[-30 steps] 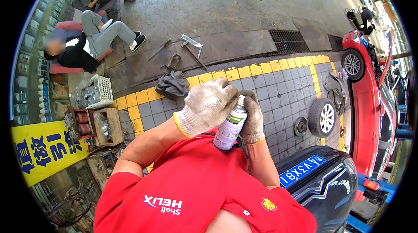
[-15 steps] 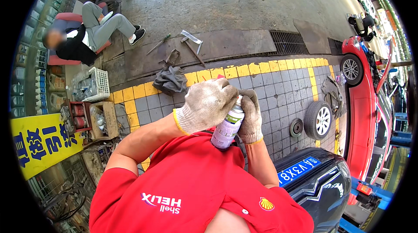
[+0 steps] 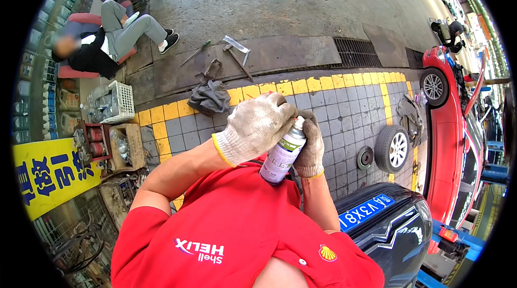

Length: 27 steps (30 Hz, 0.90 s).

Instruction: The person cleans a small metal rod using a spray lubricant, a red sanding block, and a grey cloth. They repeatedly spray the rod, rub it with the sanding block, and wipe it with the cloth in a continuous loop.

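A spray can [image 3: 282, 156] with a white, green and purple label is held tilted against my red shirt. My right hand [image 3: 311, 148], in a grubby knit work glove, grips the can's upper right side near its nozzle [image 3: 299, 122]. My left hand [image 3: 258, 129], gloved alike, is closed just left of the nozzle, its fingertips bunched close to the can's top. Past its knuckles pokes a bit of what looks like a thin red straw [image 3: 250, 96]. Most of that straw is hidden by the glove.
A dark cloth [image 3: 209, 98], a hammer [image 3: 238, 63] and a screwdriver [image 3: 196, 53] lie on the floor ahead. To the right are a wheel [image 3: 392, 149], a brake disc [image 3: 365, 157], a black car [image 3: 377, 223] and a red car [image 3: 446, 142]. Two people sit at left beside a white basket [image 3: 124, 102].
Both hands and the can have shifted only slightly. The nozzle shows a little more between the gloves, and the red piece beyond my left hand now shows farther left.
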Available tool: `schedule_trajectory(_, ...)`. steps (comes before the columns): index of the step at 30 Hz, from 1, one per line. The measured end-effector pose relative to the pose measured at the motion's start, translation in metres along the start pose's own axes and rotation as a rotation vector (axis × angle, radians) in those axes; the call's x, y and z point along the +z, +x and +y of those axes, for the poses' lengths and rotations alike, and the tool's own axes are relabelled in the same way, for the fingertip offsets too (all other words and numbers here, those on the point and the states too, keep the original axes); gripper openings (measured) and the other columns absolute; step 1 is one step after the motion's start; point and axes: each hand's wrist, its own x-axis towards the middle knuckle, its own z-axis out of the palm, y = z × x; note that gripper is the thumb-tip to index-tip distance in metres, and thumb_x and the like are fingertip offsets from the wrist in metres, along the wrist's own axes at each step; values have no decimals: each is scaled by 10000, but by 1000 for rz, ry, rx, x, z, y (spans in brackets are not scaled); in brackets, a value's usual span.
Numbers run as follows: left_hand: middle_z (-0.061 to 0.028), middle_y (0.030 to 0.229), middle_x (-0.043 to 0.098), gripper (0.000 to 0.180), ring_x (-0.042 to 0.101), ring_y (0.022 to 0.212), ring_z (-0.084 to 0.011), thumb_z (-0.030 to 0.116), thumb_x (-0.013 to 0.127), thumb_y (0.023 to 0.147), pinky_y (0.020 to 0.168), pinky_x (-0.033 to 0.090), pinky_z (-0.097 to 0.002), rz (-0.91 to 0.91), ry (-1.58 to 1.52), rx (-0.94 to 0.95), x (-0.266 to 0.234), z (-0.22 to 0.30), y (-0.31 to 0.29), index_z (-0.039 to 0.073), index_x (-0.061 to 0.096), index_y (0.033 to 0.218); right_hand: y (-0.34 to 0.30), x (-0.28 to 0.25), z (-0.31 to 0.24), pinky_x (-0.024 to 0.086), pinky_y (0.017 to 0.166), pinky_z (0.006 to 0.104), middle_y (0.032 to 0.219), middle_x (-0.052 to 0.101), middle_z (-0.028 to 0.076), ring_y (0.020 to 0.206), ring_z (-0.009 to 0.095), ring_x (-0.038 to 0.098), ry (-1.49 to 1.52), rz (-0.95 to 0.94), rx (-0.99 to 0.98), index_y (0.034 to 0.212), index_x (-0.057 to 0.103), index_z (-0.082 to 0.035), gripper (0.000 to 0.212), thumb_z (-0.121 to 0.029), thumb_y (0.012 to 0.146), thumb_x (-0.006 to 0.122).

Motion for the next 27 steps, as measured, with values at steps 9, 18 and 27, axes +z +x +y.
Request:
schedule_trajectory(9, -89, 888, 705, 122, 729, 808, -300, 183, 763, 897, 663, 584, -435, -10, 24, 17, 1, 4, 1, 80, 749, 960, -2, -6, 3, 562, 952, 349, 1148, 709, 105, 1033, 173, 677, -101, -30, -123, 1208, 654, -14, 266, -223, 1059, 584)
schedule_trajectory(18, -66, 948, 725, 163, 741, 849, -281, 250, 766, 945, 675, 598, -409, 50, 10, 13, 7, 6, -2, 129, 765, 1055, -5, 5, -1, 559, 952, 359, 1127, 690, 103, 1034, 180, 672, -108, 22, -123, 1207, 628, -29, 346, -334, 1065, 546)
schedule_trajectory(27, -187, 1352, 665, 667, 695, 1216, -318, 200, 904, 830, 1028, 586, -409, 325, -304, -334, 2, -21, -21, 14, 634, 1410, -16, -2, -8, 635, 915, 482, 1135, 712, 168, 964, 310, 741, 71, -13, -48, 1317, 571, -60, 566, -563, 1058, 601)
